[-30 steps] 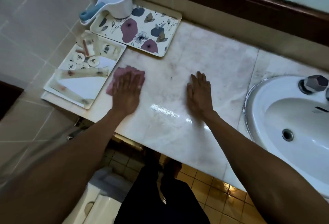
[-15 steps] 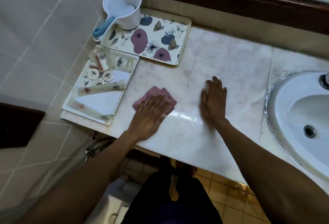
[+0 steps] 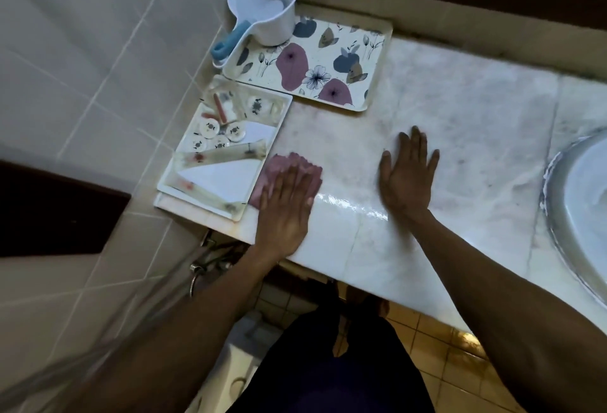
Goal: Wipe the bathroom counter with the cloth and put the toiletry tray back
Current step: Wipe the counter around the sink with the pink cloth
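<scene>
Desk (image 3: 460, 136): pale marble, hard and slick, with a wet sheen near the front edge.
Toiletry tray (image 3: 262, 179): at the desk's left end, overhanging slightly; likely light and rigid, loose items inside may slide, so grip both long rims and keep it level.
Right hand (image 3: 407, 172): spread flat on the desk, holding nothing.
Left hand (image 3: 285, 209): fingers extended, pressing the cloth.
Cloth (image 3: 279, 166): pink, soft, limp, touching the tray's edge.

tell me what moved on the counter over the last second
The left hand swept the pink cloth right, away from the toiletry tray, then back beside it. The right hand stayed flat on the counter; floral tray and scoop unmoved.
</scene>
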Action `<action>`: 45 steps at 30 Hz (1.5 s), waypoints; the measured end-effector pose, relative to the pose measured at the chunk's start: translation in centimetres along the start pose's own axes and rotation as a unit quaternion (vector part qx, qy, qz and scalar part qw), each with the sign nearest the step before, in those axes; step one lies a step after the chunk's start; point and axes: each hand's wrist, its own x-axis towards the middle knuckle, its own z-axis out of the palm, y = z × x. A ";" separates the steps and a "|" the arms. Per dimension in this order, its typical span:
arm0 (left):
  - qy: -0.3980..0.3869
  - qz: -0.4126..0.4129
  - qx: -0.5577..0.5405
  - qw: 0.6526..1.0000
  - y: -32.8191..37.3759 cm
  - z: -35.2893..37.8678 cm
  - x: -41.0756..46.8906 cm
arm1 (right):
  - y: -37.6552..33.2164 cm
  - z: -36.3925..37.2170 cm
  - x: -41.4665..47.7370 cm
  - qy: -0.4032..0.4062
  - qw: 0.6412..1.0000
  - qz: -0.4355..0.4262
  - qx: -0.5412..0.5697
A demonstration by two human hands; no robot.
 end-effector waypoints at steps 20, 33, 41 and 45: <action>-0.023 -0.009 0.018 1.000 16.1 3.6 -0.7 | 8.7 -5.1 -4.6 -0.101 0.990 -0.064 0.078; -0.059 0.120 0.097 0.986 15.6 4.8 -4.9 | 30.6 -15.3 -10.9 -0.072 0.990 -0.112 -0.051; 0.002 -0.060 0.027 0.998 32.6 9.9 -2.9 | 37.8 -18.8 -16.5 -0.157 0.987 0.028 -0.019; -0.017 0.087 -0.012 0.996 41.8 12.3 -7.2 | 40.6 -19.9 -17.7 -0.128 0.989 0.056 -0.049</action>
